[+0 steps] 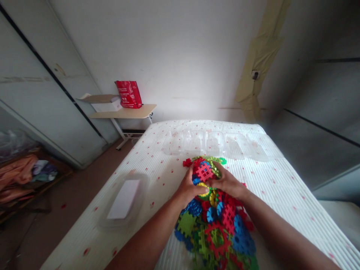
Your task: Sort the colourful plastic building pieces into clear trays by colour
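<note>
Left hand point(189, 189), right hand point(226, 183): fingers cupped around plastic pieces point(216, 227), one heap, lower centre. Translucent box point(143, 187): one, lower left, near edge of cloth point(159, 182); room between.

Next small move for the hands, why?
Probably ease left hand and right hand closer together: they flank the red lattice piece from opposite sides, and more plastic pieces lie heaped on its near side.

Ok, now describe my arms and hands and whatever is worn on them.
The left forearm and right forearm are bare, with no sleeves in view. The left hand and right hand are ungloved. No watch or bracelet shows; some fingers are hidden, so rings can't be ruled out.
</note>
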Demonstrator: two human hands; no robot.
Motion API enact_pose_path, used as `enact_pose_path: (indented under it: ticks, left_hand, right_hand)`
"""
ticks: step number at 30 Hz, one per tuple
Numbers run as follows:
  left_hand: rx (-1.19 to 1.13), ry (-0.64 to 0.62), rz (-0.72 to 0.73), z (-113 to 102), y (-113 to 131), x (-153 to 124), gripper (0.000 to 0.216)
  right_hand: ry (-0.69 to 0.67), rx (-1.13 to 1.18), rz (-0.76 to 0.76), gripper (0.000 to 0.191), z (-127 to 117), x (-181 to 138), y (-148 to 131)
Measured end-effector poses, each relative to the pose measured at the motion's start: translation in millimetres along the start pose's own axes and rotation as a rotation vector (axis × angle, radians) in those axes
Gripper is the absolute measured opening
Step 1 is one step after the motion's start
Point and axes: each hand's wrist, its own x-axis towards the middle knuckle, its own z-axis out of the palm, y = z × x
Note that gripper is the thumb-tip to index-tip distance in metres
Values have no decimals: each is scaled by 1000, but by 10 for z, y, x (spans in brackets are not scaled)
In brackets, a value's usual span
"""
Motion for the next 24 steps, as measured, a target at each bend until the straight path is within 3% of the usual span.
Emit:
enact_pose_path:
  ticks: [3, 6, 11, 14, 18, 24]
  left_hand:
    - [-190, -59, -17, 2, 29, -16, 76]
    - [-251, 6, -36, -16, 56, -39, 64]
    - [-237, 9, 13, -27, 206, -111, 73]
    - [-97, 6, 35, 18, 331, -170, 70]
    - [224, 43, 120, 142, 405, -228, 67]
    - [476, -22, 301, 452, 303, -239, 55]
  right_hand:
    - [14, 89, -25, 96, 70, -4, -64]
    - [-29, 172, -26, 96, 121, -10, -110]
    - [-140, 161, -72, 86, 44, -2, -104]
    - [-209, 65, -148, 72, -103, -40, -131]
    - [-259, -73, -112, 62, -320, -153, -129]
    - [-67, -408, -160, 51, -529, -263, 100]
